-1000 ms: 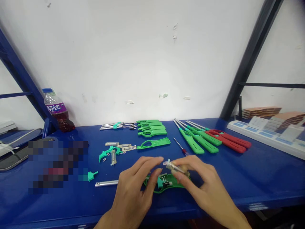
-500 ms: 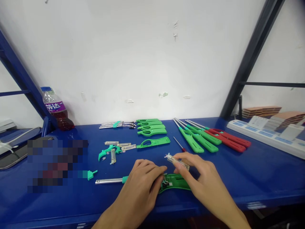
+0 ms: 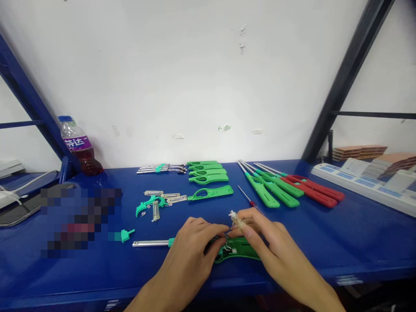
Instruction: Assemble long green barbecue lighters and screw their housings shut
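My left hand [image 3: 195, 253] is closed on the green lighter shell [image 3: 242, 248], which lies open side up near the table's front edge. A metal tube [image 3: 151, 243] sticks out of it to the left. White and dark wires show inside the shell beside my left fingertips. My right hand [image 3: 271, 242] pinches a small clear fuel tank [image 3: 238, 220] with a white tip, above the shell. Its fingertips are close to my left fingertips. Behind them lies an empty green shell half [image 3: 212, 193].
Loose tanks [image 3: 156, 211], teal triggers [image 3: 146, 204], metal tubes [image 3: 159, 169] and stacked green shells [image 3: 208, 171] lie behind. Right are a screwdriver [image 3: 248, 198], green lighters [image 3: 266, 190], red lighters [image 3: 312, 188] and a power strip [image 3: 364, 182]. A bottle [image 3: 79, 145] stands left.
My right hand has tilted the fuel tank, and its fingertips have come closer to my left fingertips and the wires. My left hand stays on the shell.
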